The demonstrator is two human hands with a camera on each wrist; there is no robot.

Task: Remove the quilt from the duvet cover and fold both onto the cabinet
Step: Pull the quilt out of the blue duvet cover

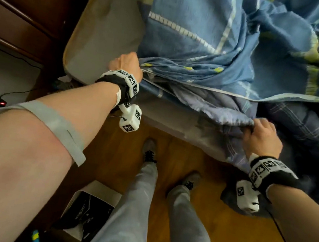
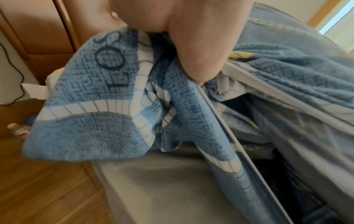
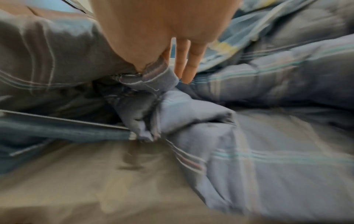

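A person stands at the side of a bed, both hands on the bedding. The left hand is closed tight around a bunched corner of the blue patterned duvet cover, raised just above the mattress edge beside a dark wooden cabinet. The right hand pinches the edge of the grey-blue plaid quilt between thumb and forefinger, other fingers extended. The quilt shows through the cover's open mouth and spills over the bedside toward the wooden floor. Both pieces lie crumpled on the bed.
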